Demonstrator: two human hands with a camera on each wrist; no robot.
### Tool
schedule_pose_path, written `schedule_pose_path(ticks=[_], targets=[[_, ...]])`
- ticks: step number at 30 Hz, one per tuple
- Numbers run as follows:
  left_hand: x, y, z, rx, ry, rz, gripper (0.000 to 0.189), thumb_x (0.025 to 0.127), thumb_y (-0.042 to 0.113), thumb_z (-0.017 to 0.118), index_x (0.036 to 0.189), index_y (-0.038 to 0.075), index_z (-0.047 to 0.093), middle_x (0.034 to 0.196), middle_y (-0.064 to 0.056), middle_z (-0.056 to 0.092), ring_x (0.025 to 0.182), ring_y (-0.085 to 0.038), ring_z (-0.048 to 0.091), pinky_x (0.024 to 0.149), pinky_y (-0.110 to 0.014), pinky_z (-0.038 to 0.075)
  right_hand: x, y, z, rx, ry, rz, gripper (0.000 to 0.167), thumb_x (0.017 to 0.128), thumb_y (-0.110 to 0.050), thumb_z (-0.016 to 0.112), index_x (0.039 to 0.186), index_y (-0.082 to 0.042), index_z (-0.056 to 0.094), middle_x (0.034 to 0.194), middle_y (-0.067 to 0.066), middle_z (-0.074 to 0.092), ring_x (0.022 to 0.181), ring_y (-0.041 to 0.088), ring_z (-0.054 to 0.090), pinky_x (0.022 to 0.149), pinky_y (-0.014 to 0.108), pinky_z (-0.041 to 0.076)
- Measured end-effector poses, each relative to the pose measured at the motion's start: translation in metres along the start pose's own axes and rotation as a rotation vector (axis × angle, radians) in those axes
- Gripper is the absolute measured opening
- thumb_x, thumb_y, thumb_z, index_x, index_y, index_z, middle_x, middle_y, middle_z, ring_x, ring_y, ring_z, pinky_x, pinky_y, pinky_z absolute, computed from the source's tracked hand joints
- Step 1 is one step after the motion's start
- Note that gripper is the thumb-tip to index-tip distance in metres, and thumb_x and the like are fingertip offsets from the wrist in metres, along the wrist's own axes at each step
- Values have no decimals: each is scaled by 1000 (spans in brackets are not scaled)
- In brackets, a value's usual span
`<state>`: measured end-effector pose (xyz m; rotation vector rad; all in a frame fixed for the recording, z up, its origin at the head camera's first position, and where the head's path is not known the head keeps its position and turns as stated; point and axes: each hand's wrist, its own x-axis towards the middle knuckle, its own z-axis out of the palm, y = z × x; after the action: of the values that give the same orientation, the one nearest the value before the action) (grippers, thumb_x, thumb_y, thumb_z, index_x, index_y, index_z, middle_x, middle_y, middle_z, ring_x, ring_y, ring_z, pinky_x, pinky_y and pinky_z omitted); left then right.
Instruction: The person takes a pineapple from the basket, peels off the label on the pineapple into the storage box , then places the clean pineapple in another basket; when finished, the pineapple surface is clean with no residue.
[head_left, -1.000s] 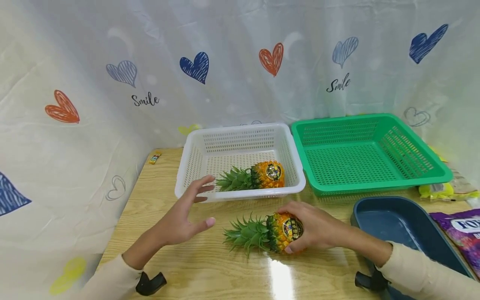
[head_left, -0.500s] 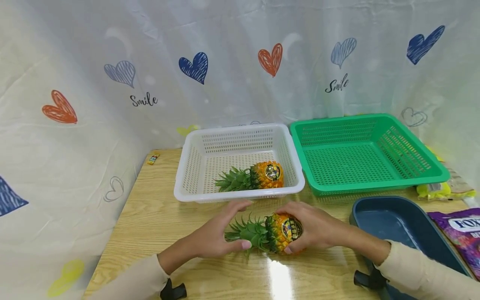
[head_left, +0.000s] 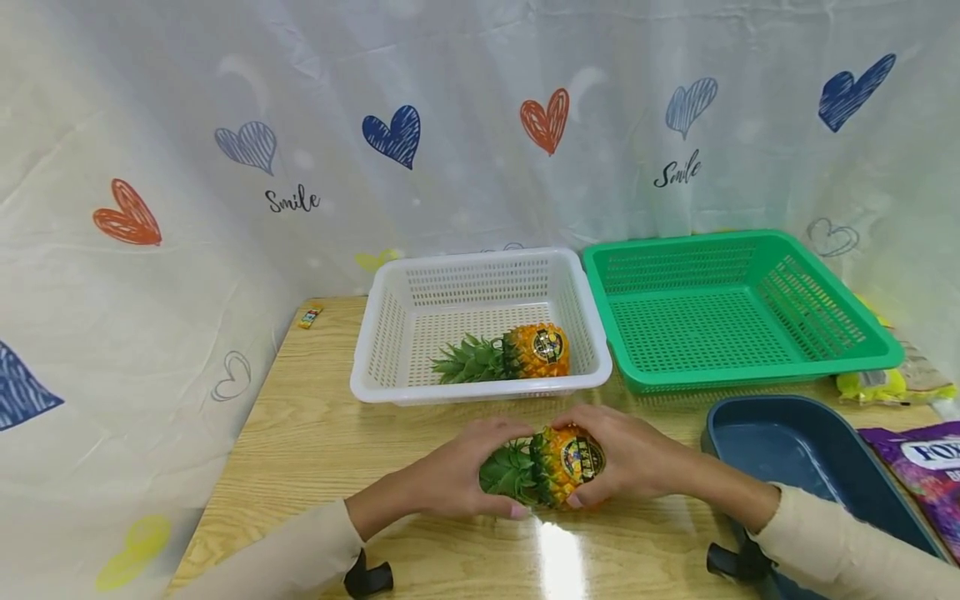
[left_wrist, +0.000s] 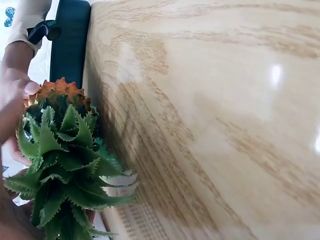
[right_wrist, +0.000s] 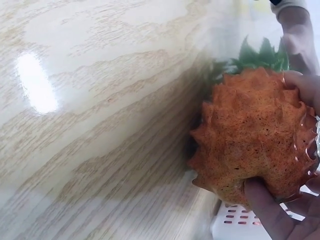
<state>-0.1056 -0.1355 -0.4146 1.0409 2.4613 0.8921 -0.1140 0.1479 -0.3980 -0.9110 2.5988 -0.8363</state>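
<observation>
A small pineapple [head_left: 555, 468] with a round label lies on its side on the wooden table, its leafy crown [head_left: 512, 473] pointing left. My right hand [head_left: 633, 457] grips its orange base, thumb on the near side and fingers over the far side. My left hand [head_left: 463, 473] curls around the crown, the leaf tips hidden in the palm. Green leaves [left_wrist: 65, 165] fill the lower left of the left wrist view. The right wrist view shows the spiky orange bottom [right_wrist: 250, 135] with fingers at its edges. A second pineapple [head_left: 536, 350] lies in the white basket [head_left: 480, 389].
A green basket [head_left: 750, 371] stands beside the white one. At the right are a dark blue tray [head_left: 780, 404], a purple bag [head_left: 926, 467] and yellow packaging [head_left: 870, 383]. A small wrapped item [head_left: 309, 317] sits at the far left corner. A printed curtain [head_left: 465, 167] hangs behind.
My left hand has moved right, from beside the white basket's front to around the pineapple's crown. My right hand and the pineapple have stayed in place.
</observation>
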Motion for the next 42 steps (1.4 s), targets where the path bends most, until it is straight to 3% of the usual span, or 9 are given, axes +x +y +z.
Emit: schedule_pose_path(ticks=[4, 9, 16, 26, 35, 42], targets=[[1, 1, 2, 25, -5, -37, 93, 79, 53, 82, 156, 33, 34, 158, 3, 37, 145, -23, 35, 110, -57, 39, 0, 0, 0, -7, 2, 0, 80, 66, -51, 88, 133, -22, 57, 121, -3, 61, 101, 12, 58, 77, 30, 51], [1, 2, 4, 61, -1, -44, 88, 82, 40, 84, 155, 29, 36, 157, 2, 41, 145, -22, 36, 111, -54, 39, 1, -1, 0, -12, -5, 0, 79, 66, -52, 88, 133, -22, 57, 121, -3, 61, 99, 12, 58, 75, 29, 51], [2, 2, 4, 97, 11, -50, 80, 85, 36, 81, 154, 25, 40, 155, 5, 44, 143, -20, 40, 119, -55, 28, 1, -1, 0, 2, -2, -1, 79, 68, -55, 87, 133, -23, 57, 123, -3, 61, 100, 12, 58, 75, 28, 51], [6, -3, 0, 149, -3, -38, 83, 82, 39, 83, 153, 23, 42, 153, 3, 47, 141, -22, 44, 113, -50, 39, -5, 2, -4, 75, 17, -35, 85, 71, -62, 84, 139, -20, 54, 133, -3, 58, 113, 16, 58, 88, 35, 53], [10, -6, -3, 115, -23, -46, 83, 83, 40, 82, 154, 24, 42, 151, -1, 49, 136, -22, 48, 105, -44, 47, -13, 3, -12, 228, 61, -33, 61, 87, -48, 76, 139, -23, 55, 138, 2, 53, 118, 25, 58, 78, 27, 56], [11, -7, -5, 87, -45, -62, 81, 84, 41, 82, 153, 26, 42, 149, -1, 50, 130, -19, 51, 96, -34, 49, -12, 2, -15, 276, 128, -29, 40, 92, -40, 73, 128, -27, 62, 127, -1, 60, 107, 19, 58, 73, 27, 58]])
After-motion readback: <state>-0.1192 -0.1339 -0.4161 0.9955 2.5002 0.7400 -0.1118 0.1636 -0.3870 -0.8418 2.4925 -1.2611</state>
